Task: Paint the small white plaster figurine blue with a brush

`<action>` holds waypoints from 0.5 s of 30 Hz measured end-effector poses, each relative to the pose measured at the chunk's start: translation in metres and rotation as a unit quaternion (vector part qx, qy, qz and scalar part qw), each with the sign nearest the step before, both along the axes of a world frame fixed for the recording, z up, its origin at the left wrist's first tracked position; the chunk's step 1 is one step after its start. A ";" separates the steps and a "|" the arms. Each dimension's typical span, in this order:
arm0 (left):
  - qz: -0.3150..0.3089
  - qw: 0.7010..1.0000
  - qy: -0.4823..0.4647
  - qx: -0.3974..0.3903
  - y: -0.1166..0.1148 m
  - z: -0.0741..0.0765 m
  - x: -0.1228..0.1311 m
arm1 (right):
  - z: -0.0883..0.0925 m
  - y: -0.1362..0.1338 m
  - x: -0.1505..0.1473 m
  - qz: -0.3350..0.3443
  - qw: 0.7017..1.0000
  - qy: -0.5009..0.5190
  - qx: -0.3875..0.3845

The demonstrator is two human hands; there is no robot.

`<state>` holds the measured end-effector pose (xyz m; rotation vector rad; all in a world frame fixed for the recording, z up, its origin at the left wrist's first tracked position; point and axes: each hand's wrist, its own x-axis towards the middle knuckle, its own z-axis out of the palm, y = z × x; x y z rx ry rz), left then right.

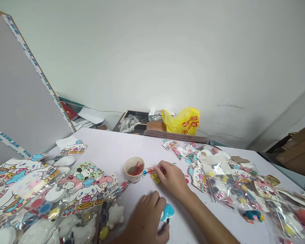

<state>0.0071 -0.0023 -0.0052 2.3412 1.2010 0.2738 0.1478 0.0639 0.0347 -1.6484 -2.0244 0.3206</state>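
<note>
My right hand [169,176] pinches a thin red paintbrush [151,170] and reaches over a strip of small paint pots. The brush tip is at a blue paint pot [144,173]; yellow pots [155,178] lie beside it. My left hand [148,217] is curled around a small figurine [168,212] painted blue and white, low in front of me. A small dark spot shows beside my left thumb; I cannot tell what it is. Just left of the pots stands a paper cup [134,169] with murky water and several red sticks inside.
Bagged white figurines and paints with cartoon cards [83,196] cover the table's left side. More packets [226,183] lie on the right, near a painted teal figurine [254,216]. A yellow plastic bag [183,120] sits behind the table, and a grey panel [22,84] stands at left.
</note>
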 end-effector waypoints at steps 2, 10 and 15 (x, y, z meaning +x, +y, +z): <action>-0.002 1.000 0.002 0.003 0.001 -0.001 0.000 | -0.001 0.000 -0.001 -0.003 1.000 0.006 -0.001; -0.003 1.000 0.016 -0.009 0.003 0.001 0.000 | -0.004 -0.002 -0.005 -0.011 1.000 0.023 -0.015; -0.004 1.000 0.023 -0.015 0.004 0.001 0.000 | -0.001 0.000 -0.002 -0.020 0.998 0.054 -0.028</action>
